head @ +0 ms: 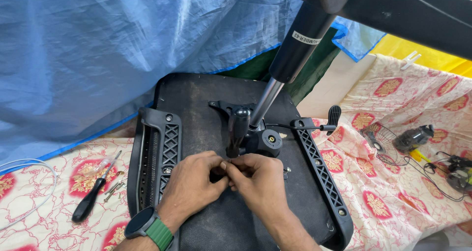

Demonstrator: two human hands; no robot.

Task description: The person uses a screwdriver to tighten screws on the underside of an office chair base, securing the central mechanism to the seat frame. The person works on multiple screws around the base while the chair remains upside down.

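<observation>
Far left: white cable [29,182] on the floral cloth [393,202]. Right of it a black-handled screwdriver [93,197] lies tilted, loose screws [114,188] just beside its shaft. Upturned chair seat base [196,98] centre frame, black, w/ left bracket [160,157] and right bracket [322,172] along its sides. Left hand [194,182] comes in from near edge, green-strap watch [147,227] on wrist, palm down, fingers curled inward. Right hand [258,179] pressed against it, forearm angled in from near right, fingers also curled. Fingertips of both meet at a small part just near side of the tilt mechanism [253,138]; the part is too hidden to tell what it is. Gas lift cylinder [290,54] rises from the mechanism toward far right. Lever [319,125] sticks out right. Far right: wire fan guard [381,143], small black motor [413,138]
</observation>
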